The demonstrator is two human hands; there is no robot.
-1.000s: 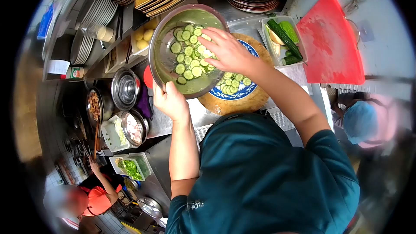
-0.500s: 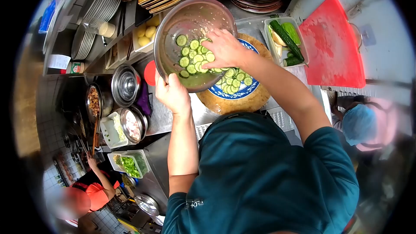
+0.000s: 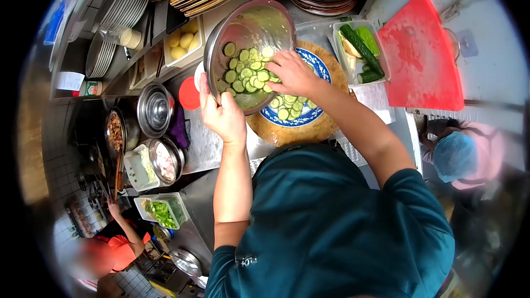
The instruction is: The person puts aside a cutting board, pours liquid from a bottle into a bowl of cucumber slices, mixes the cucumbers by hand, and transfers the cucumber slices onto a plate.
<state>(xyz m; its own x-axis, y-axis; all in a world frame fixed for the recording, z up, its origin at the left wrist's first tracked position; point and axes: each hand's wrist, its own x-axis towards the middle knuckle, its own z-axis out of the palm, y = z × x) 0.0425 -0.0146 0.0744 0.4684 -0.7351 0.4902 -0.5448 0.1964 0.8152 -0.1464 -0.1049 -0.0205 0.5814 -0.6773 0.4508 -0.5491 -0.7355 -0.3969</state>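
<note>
My left hand (image 3: 223,116) grips the near-left rim of a metal bowl (image 3: 265,16), which is tilted over a plate. Many cucumber slices (image 3: 243,72) lie inside the bowl. My right hand (image 3: 292,74) reaches in at the bowl's right side, its fingers spread against the slices; the fingertips are partly hidden among them. Under the bowl's lower right edge, a blue-and-white plate (image 3: 322,74) carries more slices (image 3: 290,107). The plate rests on a round wooden board (image 3: 269,134).
Right of the board stands a container with whole cucumbers (image 3: 361,49), beside a red cutting board (image 3: 422,55). Metal bowls (image 3: 155,109) and a tub of greens (image 3: 161,213) are at left. One person (image 3: 118,251) is lower left, another (image 3: 469,154) at right.
The bowl has tipped further toward the plate, and its opening faces more to the right. My right hand has shifted slightly right and down along the slices.
</note>
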